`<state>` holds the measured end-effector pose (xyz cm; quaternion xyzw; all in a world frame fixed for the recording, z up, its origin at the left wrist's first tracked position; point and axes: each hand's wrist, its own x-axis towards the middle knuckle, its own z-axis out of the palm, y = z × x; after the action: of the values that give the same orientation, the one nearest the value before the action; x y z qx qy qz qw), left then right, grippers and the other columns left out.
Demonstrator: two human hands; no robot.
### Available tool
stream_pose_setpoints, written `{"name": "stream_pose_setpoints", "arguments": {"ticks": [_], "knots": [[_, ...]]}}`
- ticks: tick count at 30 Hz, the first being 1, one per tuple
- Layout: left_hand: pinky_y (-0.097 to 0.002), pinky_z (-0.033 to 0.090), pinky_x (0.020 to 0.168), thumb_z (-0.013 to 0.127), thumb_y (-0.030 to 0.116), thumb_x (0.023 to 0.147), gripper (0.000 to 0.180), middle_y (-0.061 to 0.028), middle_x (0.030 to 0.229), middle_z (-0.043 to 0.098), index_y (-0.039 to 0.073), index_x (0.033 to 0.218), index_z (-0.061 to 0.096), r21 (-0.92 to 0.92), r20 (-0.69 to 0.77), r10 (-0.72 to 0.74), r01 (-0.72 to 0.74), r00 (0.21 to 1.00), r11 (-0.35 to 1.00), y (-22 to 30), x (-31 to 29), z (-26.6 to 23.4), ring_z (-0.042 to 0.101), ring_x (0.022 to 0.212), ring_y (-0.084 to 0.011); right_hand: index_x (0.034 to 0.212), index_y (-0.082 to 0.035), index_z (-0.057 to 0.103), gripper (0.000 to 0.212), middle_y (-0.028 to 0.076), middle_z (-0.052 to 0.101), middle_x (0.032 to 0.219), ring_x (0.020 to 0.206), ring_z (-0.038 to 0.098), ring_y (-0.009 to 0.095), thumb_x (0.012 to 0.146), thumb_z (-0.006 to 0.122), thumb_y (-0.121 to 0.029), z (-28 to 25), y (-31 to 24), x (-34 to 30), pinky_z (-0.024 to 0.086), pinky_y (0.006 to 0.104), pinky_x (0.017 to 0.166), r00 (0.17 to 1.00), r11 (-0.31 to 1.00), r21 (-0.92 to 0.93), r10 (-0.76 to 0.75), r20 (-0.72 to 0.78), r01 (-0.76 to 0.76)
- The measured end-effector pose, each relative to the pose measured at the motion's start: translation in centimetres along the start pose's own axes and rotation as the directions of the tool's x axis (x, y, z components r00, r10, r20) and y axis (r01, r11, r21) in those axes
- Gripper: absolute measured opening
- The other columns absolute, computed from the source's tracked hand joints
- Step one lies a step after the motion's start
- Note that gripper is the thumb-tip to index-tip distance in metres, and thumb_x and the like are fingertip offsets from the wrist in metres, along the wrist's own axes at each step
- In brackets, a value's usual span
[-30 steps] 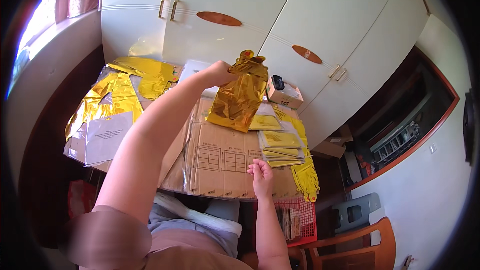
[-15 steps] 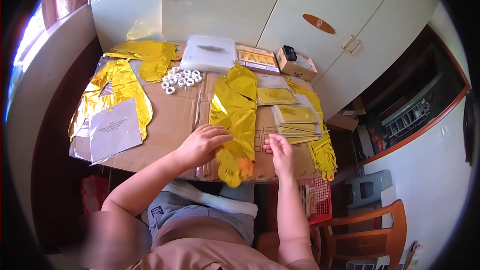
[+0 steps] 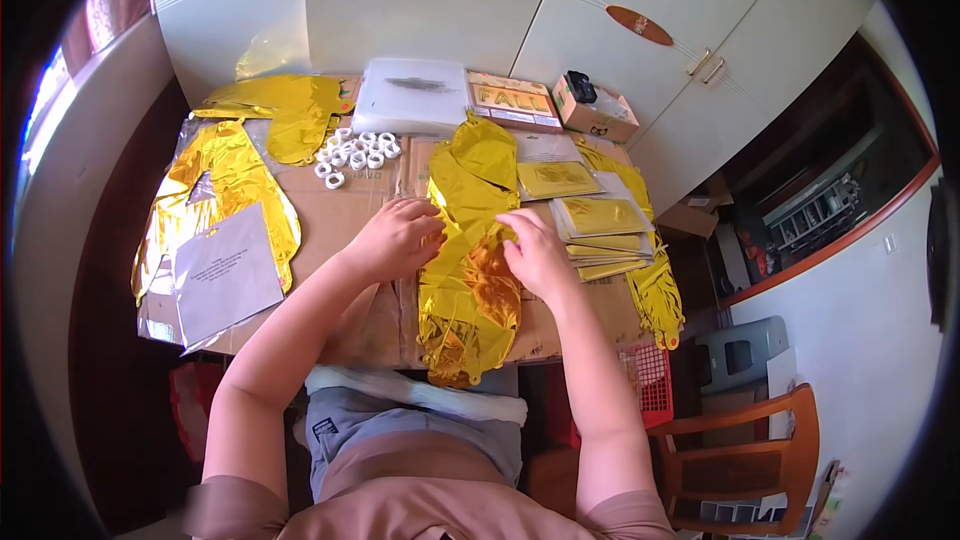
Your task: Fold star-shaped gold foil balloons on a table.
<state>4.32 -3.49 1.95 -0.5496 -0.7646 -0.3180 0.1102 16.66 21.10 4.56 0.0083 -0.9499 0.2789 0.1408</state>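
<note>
The gold foil (image 3: pixel 462 265) lies on the cardboard (image 3: pixel 335 230) between the curled left hand (image 3: pixel 395 238) and the right hand (image 3: pixel 540 255); from here I can't tell whether either grips it.

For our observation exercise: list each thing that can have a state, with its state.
Central gold foil: creased, laid out lengthwise
Left gold foil: creased, partly covered
Grey printed sheet: lying over left gold foil
White rings: loose, clustered
Yellow packets: stacked
Small carton: open-topped, contents showing
White cabinet doors: shut
</note>
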Motion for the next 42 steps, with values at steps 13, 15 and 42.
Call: {"name": "stream_pose_setpoints", "arguments": {"ticks": [13, 15, 42], "knots": [[-0.0511, 0.033, 0.118, 0.074, 0.031, 0.084, 0.056, -0.0163, 0.143, 0.052, 0.005, 0.132, 0.058, 0.096, -0.003, -0.075, 0.075, 0.997, 0.992, -0.5, -0.8, 2.6, 0.045, 0.138, -0.0362, 0.133, 0.003, 0.058, 0.044, 0.022, 0.055, 0.142, 0.13, 0.053, 0.04, 0.096, 0.066, -0.02, 3.2, 1.5, -0.9, 0.043, 0.0446, 0.11, 0.987, 0.987, -0.141, 0.055, -0.151, -0.076], [-0.0515, 0.032, 0.118, 0.074, 0.033, 0.085, 0.059, -0.0169, 0.143, 0.051, 0.004, 0.134, 0.057, 0.106, 0.025, -0.089, 0.086, 0.996, 0.991, -0.6, -0.8, 2.7, 0.045, 0.139, -0.0362, 0.134, 0.004, 0.057, 0.047, 0.024, 0.053, 0.144, 0.134, 0.049, 0.04, 0.096, 0.065, -0.023, 4.3, 2.3, -1.3, 0.039, 0.0473, 0.113, 0.993, 0.967, -0.256, -0.031, -0.117, 0.0], [-0.0563, 0.028, 0.118, 0.073, 0.045, 0.078, 0.065, -0.0177, 0.131, 0.051, 0.01, 0.129, 0.053, 0.115, 0.092, -0.007, -0.004, 0.996, 0.993, -2.0, 1.3, 2.4, 0.043, 0.135, -0.0424, 0.137, 0.006, 0.054, 0.049, 0.025, 0.046, 0.15, 0.14, 0.043, 0.039, 0.099, 0.06, -0.026, 3.9, 4.6, 1.3, 0.035, 0.0473, 0.116, 0.996, 0.929, -0.364, -0.087, -0.033, 0.069]]}}
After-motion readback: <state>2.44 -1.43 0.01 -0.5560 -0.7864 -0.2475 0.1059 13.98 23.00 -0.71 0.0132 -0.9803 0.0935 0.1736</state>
